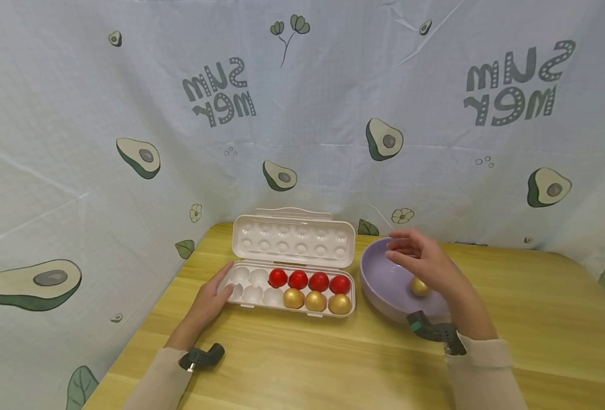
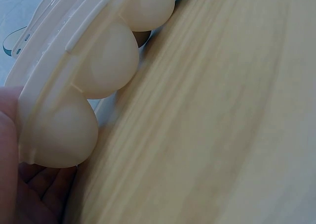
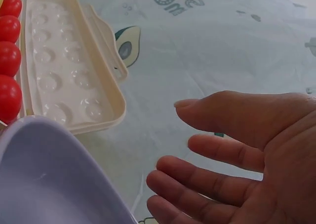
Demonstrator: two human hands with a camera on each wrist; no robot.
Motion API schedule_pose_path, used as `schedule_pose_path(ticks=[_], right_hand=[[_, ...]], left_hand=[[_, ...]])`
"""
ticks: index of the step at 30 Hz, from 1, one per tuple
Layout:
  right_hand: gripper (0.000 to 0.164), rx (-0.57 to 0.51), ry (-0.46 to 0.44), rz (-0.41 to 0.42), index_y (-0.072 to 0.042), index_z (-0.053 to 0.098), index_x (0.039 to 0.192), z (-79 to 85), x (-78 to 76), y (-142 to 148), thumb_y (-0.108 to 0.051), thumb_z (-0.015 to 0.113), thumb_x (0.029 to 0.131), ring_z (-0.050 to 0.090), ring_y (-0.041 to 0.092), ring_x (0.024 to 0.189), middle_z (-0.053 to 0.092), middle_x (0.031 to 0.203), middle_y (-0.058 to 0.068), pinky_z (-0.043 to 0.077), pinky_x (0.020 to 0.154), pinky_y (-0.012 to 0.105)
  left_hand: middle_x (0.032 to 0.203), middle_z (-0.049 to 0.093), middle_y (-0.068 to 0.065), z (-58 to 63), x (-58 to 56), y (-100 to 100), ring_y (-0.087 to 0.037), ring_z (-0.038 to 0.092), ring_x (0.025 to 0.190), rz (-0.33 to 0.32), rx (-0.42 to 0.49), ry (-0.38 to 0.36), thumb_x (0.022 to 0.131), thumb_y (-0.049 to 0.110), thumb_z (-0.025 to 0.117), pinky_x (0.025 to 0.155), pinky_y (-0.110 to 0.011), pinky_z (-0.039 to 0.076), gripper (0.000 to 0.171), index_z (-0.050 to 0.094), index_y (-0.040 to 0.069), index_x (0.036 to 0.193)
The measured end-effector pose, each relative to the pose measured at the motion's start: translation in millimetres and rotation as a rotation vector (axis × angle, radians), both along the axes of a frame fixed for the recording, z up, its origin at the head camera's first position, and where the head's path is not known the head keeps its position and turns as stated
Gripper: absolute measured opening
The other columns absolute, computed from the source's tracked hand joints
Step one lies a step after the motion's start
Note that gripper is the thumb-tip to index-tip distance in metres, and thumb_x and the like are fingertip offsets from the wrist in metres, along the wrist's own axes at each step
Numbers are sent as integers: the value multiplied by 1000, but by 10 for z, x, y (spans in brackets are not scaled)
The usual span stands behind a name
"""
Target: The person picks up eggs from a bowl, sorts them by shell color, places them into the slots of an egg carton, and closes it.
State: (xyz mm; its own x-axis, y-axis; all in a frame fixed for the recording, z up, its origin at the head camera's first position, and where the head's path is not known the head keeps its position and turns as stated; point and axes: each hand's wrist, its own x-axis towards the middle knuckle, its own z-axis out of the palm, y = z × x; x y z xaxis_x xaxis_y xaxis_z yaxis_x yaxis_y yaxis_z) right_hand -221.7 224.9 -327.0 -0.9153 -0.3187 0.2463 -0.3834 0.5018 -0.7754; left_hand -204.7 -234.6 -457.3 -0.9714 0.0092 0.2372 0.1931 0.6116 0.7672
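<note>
A white plastic egg box (image 1: 253, 295) lies with its lid (image 1: 293, 246) folded back. Several red eggs (image 1: 298, 279) fill the right part of its back row, and three gold eggs (image 1: 315, 301) the right part of the front row. At the box's left end my left hand (image 1: 206, 307) grips it, thumb at the rim and fingers underneath in the left wrist view. Over the purple bowl (image 1: 381, 287) hovers my right hand (image 1: 430, 265), its loosely bent fingers (image 3: 207, 182) spread with nothing between them. One gold egg (image 1: 419, 287) sits in the bowl, partly covered by that hand.
The wooden table (image 1: 292, 353) carries the box and, to its right, the bowl. Behind them hangs a pale cloth (image 1: 323, 171) printed with avocados. A dark wrist mount (image 1: 202, 357) is strapped on the left wrist, another mount (image 1: 433, 330) on the right.
</note>
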Motion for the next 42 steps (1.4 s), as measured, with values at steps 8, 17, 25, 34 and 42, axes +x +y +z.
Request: schedule_pose_path(ticks=[8,17,25,34,42], right_hand=[[47,48,2,5,1,51,131,16,32,157,-24,63,94,58,35,113,59,126,20,44,85,8],[50,116,-24,-88,2,54,129,24,42,312,-29,65,92,59,35,113,60,125,21,44,83,7],[52,211,-53,-127,6,54,128,-3,23,376,-29,65,92,59,39,113,60,124,26,45,98,52],[48,298,-52,-127,13,58,120,-115,-18,425,-21,69,89,64,38,103,67,109,24,51,90,47],[49,344,-62,-96,14,59,117,-221,-63,467,-22,70,87,64,38,100,67,106,25,52,86,48]], left_hand=[[148,39,-23,18,16,16,-41,35,136,-4,-1,-18,95,12,52,113,-53,26,57,36,8,149],[148,39,-21,9,-1,9,-40,34,137,0,3,-15,94,12,52,113,-52,26,57,36,9,149],[149,38,-20,11,-4,6,-39,34,137,4,-1,-24,94,12,52,114,-51,26,57,36,10,149],[148,40,-20,-4,-11,13,-40,35,136,14,2,-20,93,12,52,113,-52,27,57,38,10,149],[148,40,-20,-5,-13,9,-39,35,137,10,4,-25,93,12,53,113,-51,27,58,37,10,149]])
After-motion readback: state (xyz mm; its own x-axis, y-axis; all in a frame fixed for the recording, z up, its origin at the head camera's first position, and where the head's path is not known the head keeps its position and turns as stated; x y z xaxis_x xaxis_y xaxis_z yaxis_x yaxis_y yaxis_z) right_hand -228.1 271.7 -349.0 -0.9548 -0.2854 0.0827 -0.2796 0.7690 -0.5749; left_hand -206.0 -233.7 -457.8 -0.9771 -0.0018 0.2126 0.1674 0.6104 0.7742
